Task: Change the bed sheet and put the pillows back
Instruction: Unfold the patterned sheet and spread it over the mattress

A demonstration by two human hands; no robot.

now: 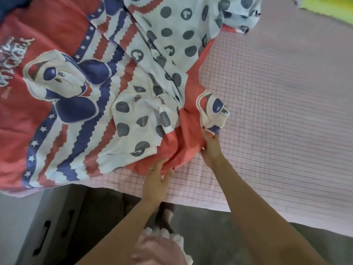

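A red, white and blue cartoon-print bed sheet (80,104) lies crumpled over the left and middle of the bed. Under it is a pink sheet with a dark grid pattern (277,115), bare on the right. My left hand (156,180) grips a red fold of the printed sheet near the bed's front edge. My right hand (211,148) pinches another bunch of the same sheet a little farther in, just below a printed face. No pillow shows in this view.
A yellow-green cloth (330,6) lies at the far right corner. The pink sheet's edge (191,199) hangs over the bed's front. A grey cabinet with dark handles (44,238) stands at lower left on the dark floor (210,236).
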